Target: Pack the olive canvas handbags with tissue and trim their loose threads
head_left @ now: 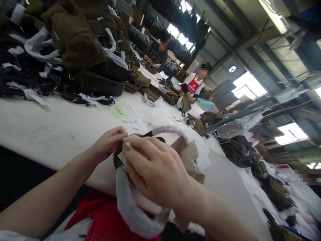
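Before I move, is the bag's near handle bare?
No, the near handle is wrapped in a pale covering along the loop that shows below the right hand.

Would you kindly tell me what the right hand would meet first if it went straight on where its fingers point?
Most likely the crumpled beige sheet of paper right at the right hand's fingertips; the left hand seems next beyond it, though depth is unclear.
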Demonstrator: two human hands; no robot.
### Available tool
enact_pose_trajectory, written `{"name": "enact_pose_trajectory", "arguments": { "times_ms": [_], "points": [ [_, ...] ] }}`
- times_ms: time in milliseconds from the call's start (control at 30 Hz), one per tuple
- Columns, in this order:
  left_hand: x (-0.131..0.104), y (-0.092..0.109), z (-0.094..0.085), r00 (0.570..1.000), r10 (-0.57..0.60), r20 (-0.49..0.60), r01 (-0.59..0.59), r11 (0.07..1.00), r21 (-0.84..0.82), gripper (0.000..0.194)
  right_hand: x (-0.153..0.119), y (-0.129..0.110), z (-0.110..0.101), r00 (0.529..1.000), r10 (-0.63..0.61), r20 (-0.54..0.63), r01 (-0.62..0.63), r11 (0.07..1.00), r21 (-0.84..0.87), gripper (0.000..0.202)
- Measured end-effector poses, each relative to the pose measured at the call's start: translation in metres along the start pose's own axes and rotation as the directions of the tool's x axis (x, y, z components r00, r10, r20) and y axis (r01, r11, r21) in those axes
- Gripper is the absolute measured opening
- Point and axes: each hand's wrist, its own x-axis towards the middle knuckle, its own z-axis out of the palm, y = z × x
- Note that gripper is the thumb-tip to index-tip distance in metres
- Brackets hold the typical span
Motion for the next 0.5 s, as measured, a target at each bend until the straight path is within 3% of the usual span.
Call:
{"name": "enact_pose_trajectory", "arguments": {
  "times_ms": [133, 267, 400, 500],
  "points": [
    [0.001, 0.001, -0.008, 0.998, 0.008, -0.062, -0.01, 0.999, -0.034, 0.031, -0.012, 0.017, 0.043, 0.981, 0.05, 0.188, -0.037, 0.997, -0.075, 0.021],
    [0.005, -0.003, -0.014, 0.998, -0.039, -0.04, 0.033, 0.99, -0.138, 0.029, -0.023, 0.037, 0.075, 0.974, 0.11, 0.196, -0.115, 0.993, 0.015, 0.046],
    [0.007, -0.006, -0.004, 0.998, -0.048, 0.044, 0.055, 0.983, -0.178, 0.032, -0.005, 0.047, 0.108, 0.97, 0.016, 0.243, -0.071, 0.974, 0.217, 0.047],
    [0.0, -0.007, 0.006, 0.991, -0.071, 0.111, 0.074, 0.997, -0.025, 0.035, 0.019, 0.051, 0.14, 0.957, -0.002, 0.289, -0.107, 0.926, 0.362, 0.035]
  ]
}}
